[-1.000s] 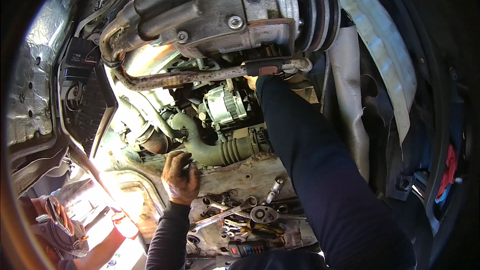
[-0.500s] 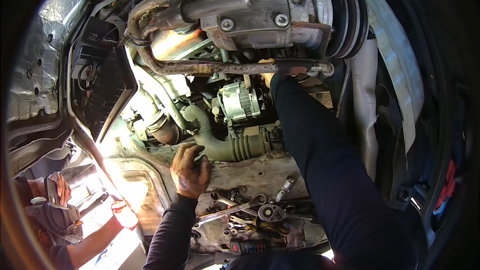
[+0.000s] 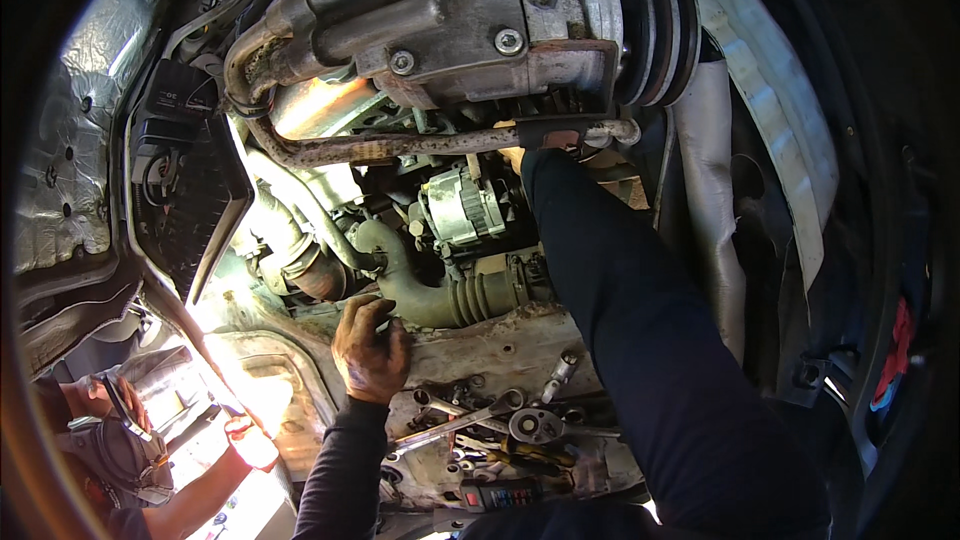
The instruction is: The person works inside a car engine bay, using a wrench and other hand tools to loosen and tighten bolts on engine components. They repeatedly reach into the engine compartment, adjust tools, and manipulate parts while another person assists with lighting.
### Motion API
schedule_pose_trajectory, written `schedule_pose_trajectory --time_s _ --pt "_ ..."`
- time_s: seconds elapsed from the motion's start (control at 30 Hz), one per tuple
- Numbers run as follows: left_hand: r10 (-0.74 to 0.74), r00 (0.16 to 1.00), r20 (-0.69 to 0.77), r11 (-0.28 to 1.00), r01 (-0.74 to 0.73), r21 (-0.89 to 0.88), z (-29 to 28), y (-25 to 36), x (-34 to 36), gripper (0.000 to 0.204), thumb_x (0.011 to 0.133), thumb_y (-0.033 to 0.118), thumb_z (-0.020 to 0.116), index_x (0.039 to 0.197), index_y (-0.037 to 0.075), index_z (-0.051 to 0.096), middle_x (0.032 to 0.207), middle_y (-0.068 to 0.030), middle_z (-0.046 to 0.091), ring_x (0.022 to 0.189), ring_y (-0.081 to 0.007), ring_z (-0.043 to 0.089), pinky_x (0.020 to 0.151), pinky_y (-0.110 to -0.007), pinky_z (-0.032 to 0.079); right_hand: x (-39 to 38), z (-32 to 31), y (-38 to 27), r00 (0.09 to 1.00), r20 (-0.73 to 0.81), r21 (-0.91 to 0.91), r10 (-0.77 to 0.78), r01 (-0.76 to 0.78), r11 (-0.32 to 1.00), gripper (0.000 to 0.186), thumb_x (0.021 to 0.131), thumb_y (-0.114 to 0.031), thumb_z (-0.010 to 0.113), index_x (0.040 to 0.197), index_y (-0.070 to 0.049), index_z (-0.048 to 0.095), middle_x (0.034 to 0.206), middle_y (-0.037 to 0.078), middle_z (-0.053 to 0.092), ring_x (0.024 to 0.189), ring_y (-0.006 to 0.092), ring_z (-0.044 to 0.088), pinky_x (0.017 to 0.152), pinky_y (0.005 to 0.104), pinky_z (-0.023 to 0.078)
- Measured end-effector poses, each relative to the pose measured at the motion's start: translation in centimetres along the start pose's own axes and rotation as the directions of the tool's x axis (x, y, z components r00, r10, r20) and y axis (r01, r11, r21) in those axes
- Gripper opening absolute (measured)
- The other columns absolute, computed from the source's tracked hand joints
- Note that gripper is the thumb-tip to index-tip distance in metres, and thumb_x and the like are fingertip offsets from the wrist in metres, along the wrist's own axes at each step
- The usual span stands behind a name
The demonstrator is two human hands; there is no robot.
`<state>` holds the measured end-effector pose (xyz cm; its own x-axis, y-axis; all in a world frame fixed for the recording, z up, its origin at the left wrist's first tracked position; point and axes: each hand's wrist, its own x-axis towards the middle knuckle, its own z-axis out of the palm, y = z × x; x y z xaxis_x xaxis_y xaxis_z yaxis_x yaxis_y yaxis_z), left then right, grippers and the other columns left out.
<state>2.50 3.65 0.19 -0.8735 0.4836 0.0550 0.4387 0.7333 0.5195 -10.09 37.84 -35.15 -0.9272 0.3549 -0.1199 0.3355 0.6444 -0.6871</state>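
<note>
My left hand (image 3: 370,355) is closed with curled fingers just below the ribbed rubber intake hose (image 3: 430,295), on or just above the dirty metal crossmember (image 3: 520,345); whatever it holds, if anything, is hidden. My right arm reaches up into the engine bay. Only a little of my right hand (image 3: 510,150) shows behind the rusty metal pipe (image 3: 420,144), right of the silver alternator (image 3: 460,208); its fingers are hidden. Over the pipe hangs a large grimy cast housing (image 3: 450,30) with grooved pulleys (image 3: 655,25) at its right end.
Wrenches (image 3: 460,420), a ratchet (image 3: 530,425) and several other tools lie on the metal below my left hand. A co-worker's arms (image 3: 200,495) show at the lower left. A black box (image 3: 190,210) sits at left, a silver wrapped duct (image 3: 705,200) at right.
The view shifted slightly rightward and back. My left hand shifts a little with its fingers still curled; my right arm stays reaching behind the pipe. The co-worker's hands have moved slightly.
</note>
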Motion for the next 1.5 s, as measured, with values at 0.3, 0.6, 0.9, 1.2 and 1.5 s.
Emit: schedule_pose_trajectory --time_s 0.3,0.6,0.9,1.2,1.5 --pt "0.003 1.0 -0.004 1.0 -0.003 0.002 -0.1 0.0 0.0 0.022 0.084 0.008 0.067 0.105 0.002 0.068 0.105 -0.0162 0.066 0.088 -0.0358 0.07 0.078 -0.042 0.056 0.3 1.2 -0.9 1.0 0.008 -0.004 -0.024 0.024 1.0 0.029 0.097 -0.026 0.058 0.08 -0.005 0.07 0.081 0.016 0.072 0.075 0.0327 0.072 0.069 0.0465 0.055" --pt "-0.049 0.999 0.01 0.998 0.05 -0.045 0.0 -0.5 -0.4 0.022 0.083 0.008 0.068 0.105 0.002 0.069 0.108 -0.0178 0.067 0.096 -0.0397 0.068 0.084 -0.045 0.055 0.9 1.0 0.3 0.999 0.004 -0.02 -0.045 0.045 0.999 0.028 0.097 -0.025 0.059 0.081 -0.005 0.069 0.08 0.016 0.072 0.074 0.0321 0.071 0.068 0.046 0.055" --pt "-0.002 1.0 -0.017 1.0 0.002 -0.028 0.2 -0.9 -0.4 0.021 0.086 0.011 0.066 0.104 0.002 0.068 0.103 -0.0165 0.065 0.086 -0.0358 0.067 0.078 -0.041 0.054 1.0 1.4 0.5 0.997 0.012 -0.031 -0.08 0.081 0.996 0.027 0.096 -0.025 0.06 0.081 -0.005 0.069 0.08 0.015 0.072 0.073 0.0315 0.071 0.066 0.0455 0.055" --pt "-0.006 1.0 -0.018 0.999 0.005 -0.034 0.2 -0.8 -0.5 0.018 0.086 0.01 0.065 0.102 0.001 0.067 0.102 -0.0163 0.065 0.086 -0.0359 0.067 0.077 -0.041 0.054 1.4 1.7 0.4 0.995 -0.01 -0.03 -0.094 0.094 0.995 0.026 0.095 -0.025 0.061 0.081 -0.005 0.068 0.08 0.015 0.071 0.072 0.0309 0.071 0.065 0.045 0.055" --pt "-0.003 1.0 -0.014 0.999 0.002 -0.039 0.1 -0.6 -0.4 0.018 0.087 0.01 0.063 0.102 0.001 0.067 0.1 -0.0174 0.065 0.086 -0.0368 0.066 0.078 -0.041 0.054 1.4 2.2 0.9 0.993 -0.026 -0.027 -0.119 0.118 0.993 0.025 0.095 -0.025 0.061 0.081 -0.006 0.068 0.079 0.014 0.071 0.071 0.0304 0.07 0.064 0.0445 0.054"
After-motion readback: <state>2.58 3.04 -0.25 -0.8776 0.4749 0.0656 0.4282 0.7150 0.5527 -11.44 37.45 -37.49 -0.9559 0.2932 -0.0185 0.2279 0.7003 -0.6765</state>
